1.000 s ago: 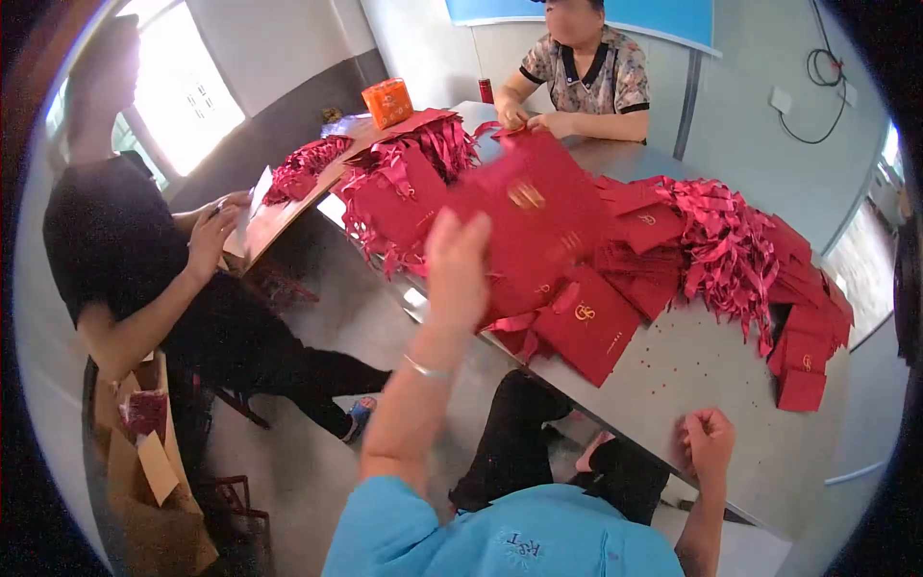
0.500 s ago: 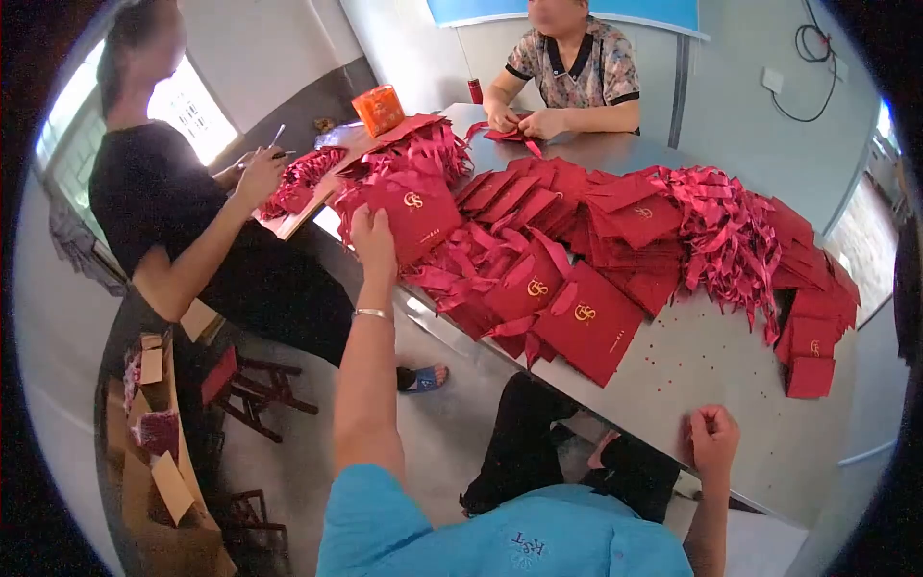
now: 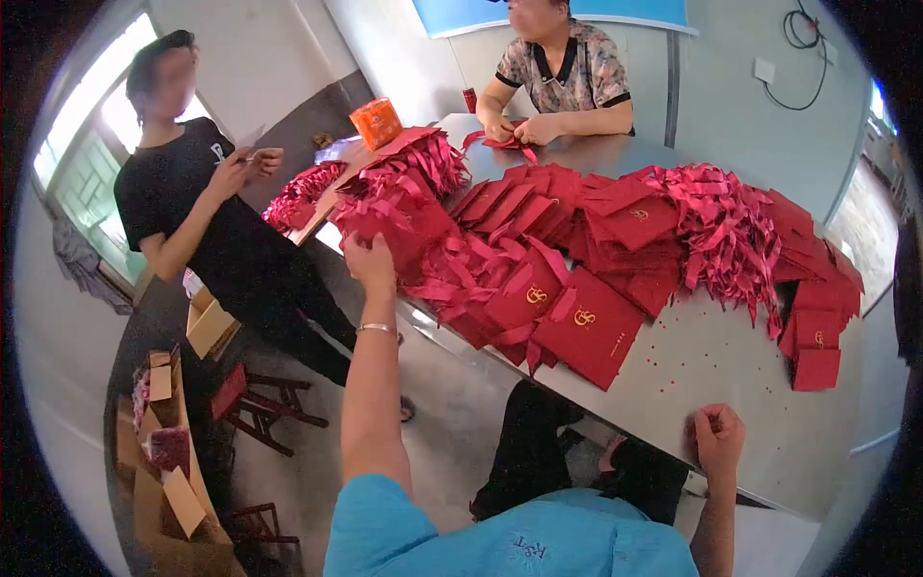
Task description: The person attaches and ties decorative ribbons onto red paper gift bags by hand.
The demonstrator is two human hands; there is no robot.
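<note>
At the near left edge of the heap, my left hand is closed on a red paper gift bag. That bag shows no gold logo now, and part of my grip is hidden. Pink-red ribbon handles lie right beside it. Closer to me, two red bags with gold logos lie flat, the nearer one by the table edge. My right hand rests on the table as a loose fist, with nothing seen in it, apart from the bags.
Stacked red bags and a ribbon pile spread over the table. An orange package stands at the back left. Across the table a seated person handles red ribbon; another person stands left. Stools and cartons are on the floor.
The bag at my left hand has turned so its gold logo no longer shows, and the hand has shifted slightly down. The person on the left has straightened and turned towards the table.
</note>
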